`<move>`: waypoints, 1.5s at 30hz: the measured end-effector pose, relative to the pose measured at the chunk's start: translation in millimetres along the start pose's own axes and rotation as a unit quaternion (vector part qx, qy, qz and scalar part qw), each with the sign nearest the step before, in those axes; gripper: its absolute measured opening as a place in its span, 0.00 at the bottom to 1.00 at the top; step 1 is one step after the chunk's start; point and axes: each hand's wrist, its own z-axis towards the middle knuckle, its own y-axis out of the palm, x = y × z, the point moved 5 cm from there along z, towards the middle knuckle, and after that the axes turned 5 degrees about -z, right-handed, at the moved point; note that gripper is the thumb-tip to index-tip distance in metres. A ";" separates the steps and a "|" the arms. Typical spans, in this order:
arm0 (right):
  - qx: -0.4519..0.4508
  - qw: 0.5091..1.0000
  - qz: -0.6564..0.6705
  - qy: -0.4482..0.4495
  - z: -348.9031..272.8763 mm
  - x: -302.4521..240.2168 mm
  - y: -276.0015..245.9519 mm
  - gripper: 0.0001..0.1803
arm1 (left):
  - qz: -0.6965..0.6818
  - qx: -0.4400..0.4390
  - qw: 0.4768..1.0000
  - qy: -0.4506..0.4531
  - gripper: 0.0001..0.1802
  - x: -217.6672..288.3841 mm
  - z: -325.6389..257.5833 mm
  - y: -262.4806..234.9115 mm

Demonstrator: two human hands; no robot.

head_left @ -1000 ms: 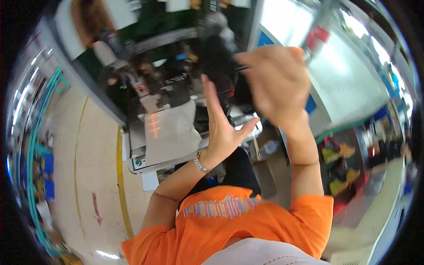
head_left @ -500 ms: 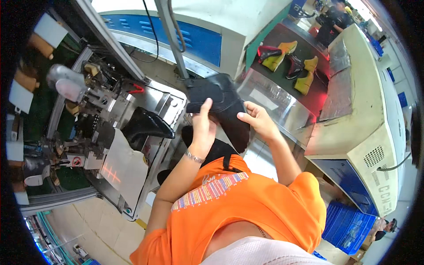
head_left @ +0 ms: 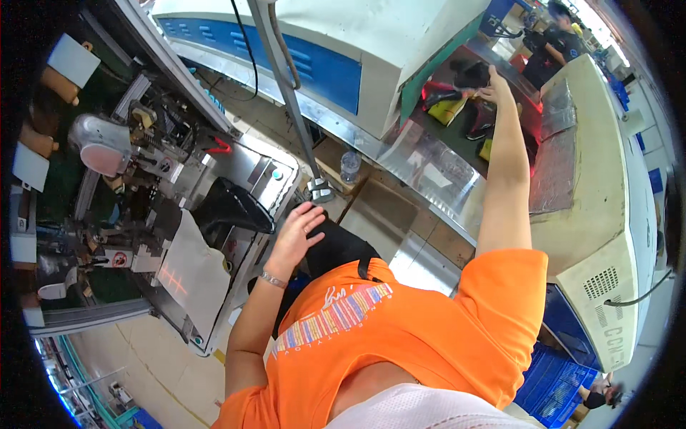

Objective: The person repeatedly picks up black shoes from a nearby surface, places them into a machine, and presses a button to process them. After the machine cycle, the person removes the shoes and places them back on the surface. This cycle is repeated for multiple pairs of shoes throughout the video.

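Observation:
My right arm reaches far out over the conveyor, and my right hand (head_left: 494, 87) is closed at the edge of a black boot upper (head_left: 471, 74), which is blurred and partly lost against the dark belt. Beneath it lie several shoe uppers, among them a yellow one (head_left: 446, 111) and a dark one (head_left: 479, 121). My left hand (head_left: 296, 234) is empty with its fingers apart, close to the machine table's edge and the metal foot of a pole. Another black boot upper (head_left: 234, 206) sits on the machine table at left, next to a pale sheet (head_left: 189, 268) with red light lines.
A machine with clamps (head_left: 153, 154) fills the left side. A white and blue cabinet (head_left: 321, 68) stands ahead, with a metal pole (head_left: 289, 93) before it. At right is a cream machine housing (head_left: 593, 193) and a blue crate (head_left: 561, 382). Another person (head_left: 557, 43) stands beyond the conveyor.
The boot upper both hands held before me has gone to the conveyor with my right hand. My left hand has let go of it and moved left and down.

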 end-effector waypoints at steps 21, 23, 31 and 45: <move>-0.619 0.778 -0.069 -0.086 -448.4 136.0 323.0 0.19 | -0.081 0.170 0.961 0.201 0.17 18.7 -96.8 -100.7; -0.608 0.762 -0.165 -0.150 -470.2 146.7 356.2 0.22 | -0.102 0.182 0.955 0.211 0.16 16.6 -102.2 -108.7; -0.661 0.722 -0.170 0.116 -509.6 180.6 447.2 0.12 | -0.067 0.098 0.966 0.228 0.16 20.4 -135.3 -94.8; -0.886 0.443 0.085 -0.102 -596.8 -29.0 310.7 0.14 | 0.252 0.042 0.854 0.453 0.11 210.0 -195.6 -63.5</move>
